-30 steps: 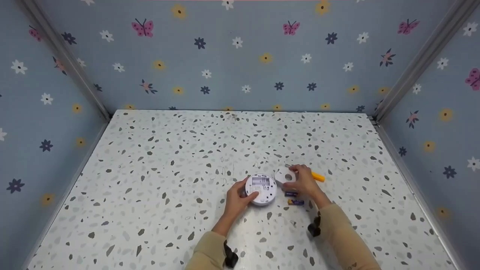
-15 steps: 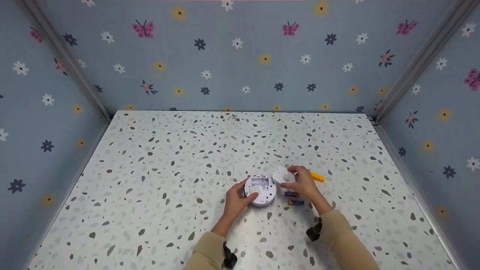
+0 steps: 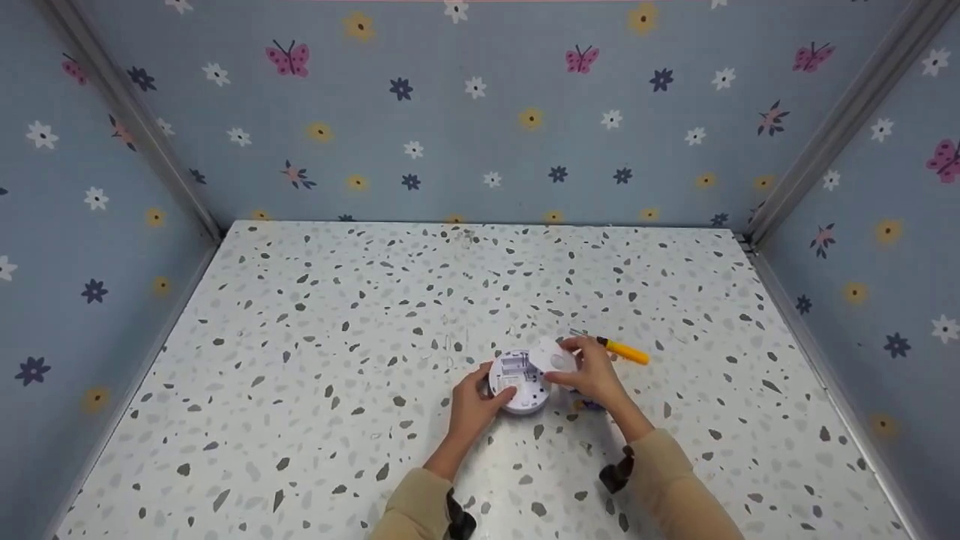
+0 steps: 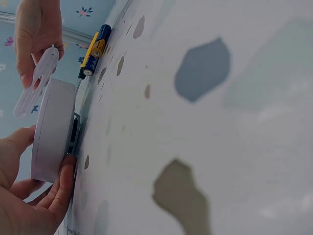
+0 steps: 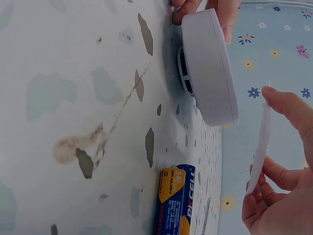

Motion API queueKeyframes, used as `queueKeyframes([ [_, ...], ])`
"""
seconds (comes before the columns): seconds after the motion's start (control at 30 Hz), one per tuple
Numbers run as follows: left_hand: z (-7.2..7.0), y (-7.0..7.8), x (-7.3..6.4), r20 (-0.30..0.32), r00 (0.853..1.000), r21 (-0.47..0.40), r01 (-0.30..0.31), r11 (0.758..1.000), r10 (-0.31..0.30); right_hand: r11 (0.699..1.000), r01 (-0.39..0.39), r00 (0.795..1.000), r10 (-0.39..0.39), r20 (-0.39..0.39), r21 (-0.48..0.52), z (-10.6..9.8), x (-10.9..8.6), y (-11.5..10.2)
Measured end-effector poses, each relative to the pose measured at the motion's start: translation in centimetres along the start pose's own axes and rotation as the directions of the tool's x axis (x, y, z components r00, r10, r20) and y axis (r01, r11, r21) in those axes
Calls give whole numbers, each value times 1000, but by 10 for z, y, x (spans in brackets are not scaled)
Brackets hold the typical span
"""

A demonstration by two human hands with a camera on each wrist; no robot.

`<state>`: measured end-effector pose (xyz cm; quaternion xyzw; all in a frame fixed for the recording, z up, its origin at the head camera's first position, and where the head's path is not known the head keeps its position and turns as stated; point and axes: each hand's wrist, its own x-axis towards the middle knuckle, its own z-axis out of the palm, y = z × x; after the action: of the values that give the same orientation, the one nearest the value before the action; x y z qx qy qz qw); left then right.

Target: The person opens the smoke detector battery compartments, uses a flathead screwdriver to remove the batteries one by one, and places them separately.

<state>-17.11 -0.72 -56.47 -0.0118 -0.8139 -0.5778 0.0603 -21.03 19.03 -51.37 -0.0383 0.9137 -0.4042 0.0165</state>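
My left hand point(image 3: 474, 405) grips a round white device point(image 3: 527, 403), which looks like a smoke detector, by its left side, thumb on its upper face. An uncovered battery compartment point(image 3: 514, 365) shows in that face. My right hand point(image 3: 598, 373) pinches a thin white round plate point(image 3: 549, 354) by its edge; in the head view the plate overlaps the device's right side. The right wrist view has the plate point(image 5: 261, 142) tilted and apart from the device point(image 5: 208, 68). The device's vented underside is close to the table in the left wrist view.
Blue and yellow batteries point(image 5: 173, 201) lie on the speckled table point(image 3: 337, 450) beside the device, mostly covered by my right hand in the head view. Behind that hand lies a screwdriver point(image 3: 628, 352) with a yellow handle. Patterned wall panels point(image 3: 450, 112) enclose the table's back and sides.
My right hand has moved left with the plate, bringing it from beside the device to over its right part. More of the screwdriver now shows. The left hand has barely moved.
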Motion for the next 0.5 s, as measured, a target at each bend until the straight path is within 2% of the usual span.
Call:
queueKeyframes([
  [0.23, -1, 1, -4, -6, 1000, 19, 14, 1000, -14, 1000, 21, 1000, -21, -14, 10, 9, -4, -6],
  [0.5, -3, 2, -6, 0, 999, -11, 35, 999, -35, 1000, 22, 1000, -22, -10, 0, 13, -5, -12],
])
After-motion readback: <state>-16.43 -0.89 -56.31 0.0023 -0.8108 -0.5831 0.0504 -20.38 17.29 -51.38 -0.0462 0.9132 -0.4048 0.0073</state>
